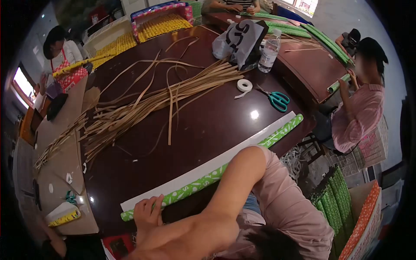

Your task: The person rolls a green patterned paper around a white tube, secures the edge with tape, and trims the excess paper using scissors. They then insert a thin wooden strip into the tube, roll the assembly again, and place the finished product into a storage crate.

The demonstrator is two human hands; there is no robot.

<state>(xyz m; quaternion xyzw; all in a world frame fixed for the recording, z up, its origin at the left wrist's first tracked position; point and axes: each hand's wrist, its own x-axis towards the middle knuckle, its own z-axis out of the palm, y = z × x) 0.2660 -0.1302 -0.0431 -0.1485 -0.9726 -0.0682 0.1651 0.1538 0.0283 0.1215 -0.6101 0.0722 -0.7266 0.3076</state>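
While left hand (147,212) presses paper roll (216,173) at near table (195,125) edge, fingers spread flat, roll lies diagonal. Right hand hidden, grip cannot be told. Risk: uneven pressure skews roll, white sheet (225,158) creases or unwinds.

One bare arm reaches across, its hand (147,212) pressed flat, fingers spread.
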